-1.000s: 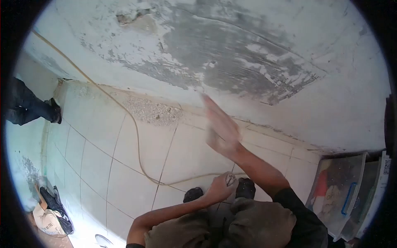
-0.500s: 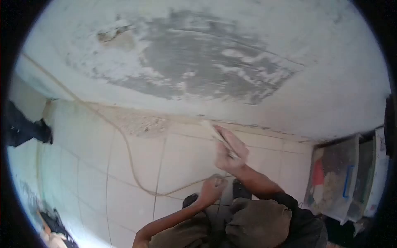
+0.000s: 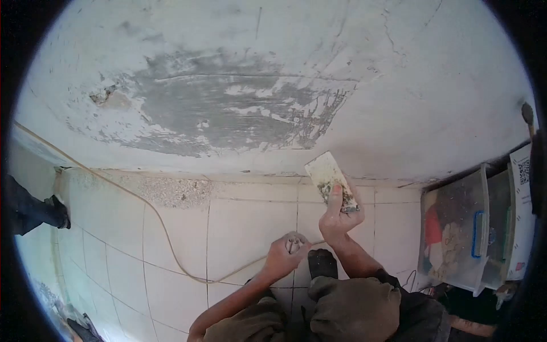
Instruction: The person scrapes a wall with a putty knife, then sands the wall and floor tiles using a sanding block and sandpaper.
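Observation:
My right hand (image 3: 339, 219) is closed round the lower end of a flat, pale rectangular plate (image 3: 323, 171), thumb across its face. Dark, crumbly stains cover the plate's lower half, and its upper end points toward the wall's foot. My left hand (image 3: 289, 251) hangs low over the floor tiles, fingers curled in and dusty; whether anything is inside them I cannot make out. In front of me stands a white wall (image 3: 433, 114) with a scraped grey patch (image 3: 199, 108). Neither hand touches the wall.
Pale rubble (image 3: 179, 192) lies along the wall's foot. A thin hose or cable (image 3: 165, 228) curves across the tiled floor (image 3: 176, 245). Clear plastic drawers (image 3: 456, 233) stand at right. At left another person's leg (image 3: 31, 208) shows, and a brush-like tool (image 3: 527, 117) appears at far right.
The plate has turned from edge-on to show its broad face, and my right hand has shifted slightly right. The view has swung, so the grey patch sits further left. My left hand stays low and curled.

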`<state>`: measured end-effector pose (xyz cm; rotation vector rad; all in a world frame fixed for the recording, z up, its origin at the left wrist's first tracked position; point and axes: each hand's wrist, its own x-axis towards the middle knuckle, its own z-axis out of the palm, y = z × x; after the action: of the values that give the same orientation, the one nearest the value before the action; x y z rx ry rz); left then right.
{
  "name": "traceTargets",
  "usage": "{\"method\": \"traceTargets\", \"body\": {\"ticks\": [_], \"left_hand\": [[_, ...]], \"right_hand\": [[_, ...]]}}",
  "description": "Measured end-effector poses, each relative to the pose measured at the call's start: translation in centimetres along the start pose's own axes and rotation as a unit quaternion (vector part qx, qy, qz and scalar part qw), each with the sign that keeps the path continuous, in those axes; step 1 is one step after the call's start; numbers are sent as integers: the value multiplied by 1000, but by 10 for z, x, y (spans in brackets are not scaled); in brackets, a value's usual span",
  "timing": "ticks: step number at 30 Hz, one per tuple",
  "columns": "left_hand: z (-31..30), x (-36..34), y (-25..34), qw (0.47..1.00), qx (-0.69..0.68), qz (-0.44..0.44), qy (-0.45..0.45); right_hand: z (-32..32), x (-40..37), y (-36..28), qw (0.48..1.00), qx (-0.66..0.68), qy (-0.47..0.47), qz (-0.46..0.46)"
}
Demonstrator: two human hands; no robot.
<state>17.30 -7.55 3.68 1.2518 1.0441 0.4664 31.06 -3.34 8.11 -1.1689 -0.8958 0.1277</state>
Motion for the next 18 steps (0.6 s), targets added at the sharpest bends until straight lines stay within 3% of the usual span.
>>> {"method": "traceTargets", "body": {"ticks": [2, 4, 6, 8, 10, 12, 13, 15, 18], "left_hand": [[-3, 9, 10, 999, 21, 25, 14], [-5, 18, 37, 992, -106, 29, 65], [-11, 25, 61, 990, -114, 21, 80], [-16, 32, 77, 988, -120, 12, 95], [-18, 39, 84, 982, -53, 57, 171], [-26, 44, 81, 982, -33, 66, 175], [-29, 46, 82, 977, -5, 84, 197], [-33, 51, 84, 971, 25, 98, 218], [-37, 58, 85, 961, 98, 160, 203]], "right_hand": [[7, 5, 6, 999, 39, 11, 33], [10, 4, 4, 995, 76, 23, 66], [12, 1, -8, 946, 157, -3, 284], [9, -9, -6, 952, 133, -46, 271], [6, -7, -2, 956, 107, -90, 258], [-2, 8, 5, 966, 51, -169, 190], [-3, 13, 12, 965, 51, -169, 194], [-5, 20, 25, 900, 189, -245, 308], [1, 25, 25, 900, 187, -231, 319]]}}
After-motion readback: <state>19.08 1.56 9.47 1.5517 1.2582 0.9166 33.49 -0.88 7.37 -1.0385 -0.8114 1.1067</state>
